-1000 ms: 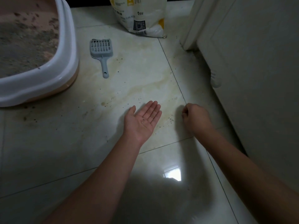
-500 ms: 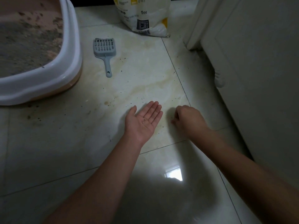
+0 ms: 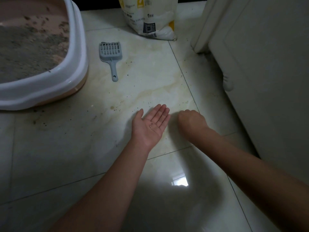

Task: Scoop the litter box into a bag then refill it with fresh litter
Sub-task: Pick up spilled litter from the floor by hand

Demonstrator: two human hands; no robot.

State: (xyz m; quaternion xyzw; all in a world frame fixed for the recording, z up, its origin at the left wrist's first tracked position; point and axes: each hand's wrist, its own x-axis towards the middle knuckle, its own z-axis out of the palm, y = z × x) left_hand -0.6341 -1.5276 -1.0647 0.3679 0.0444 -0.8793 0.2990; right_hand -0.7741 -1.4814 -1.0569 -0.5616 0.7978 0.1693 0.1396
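Observation:
The litter box, pink with a white rim, sits at the upper left and holds grey litter. A grey slotted scoop lies on the floor just right of it, handle toward me. A white and yellow litter bag stands at the top middle. My left hand lies palm up on the tiles, fingers apart, with a few litter grains in the palm. My right hand rests knuckles up right beside it, fingers curled down onto the floor; what they pinch is hidden.
Loose litter grains speckle the cream tiled floor around my hands and by the box. A white cabinet or door fills the right side, close to my right arm.
My right hand has slid left across the tile toward my left palm. The left hand stays palm up. The view has shifted slightly.

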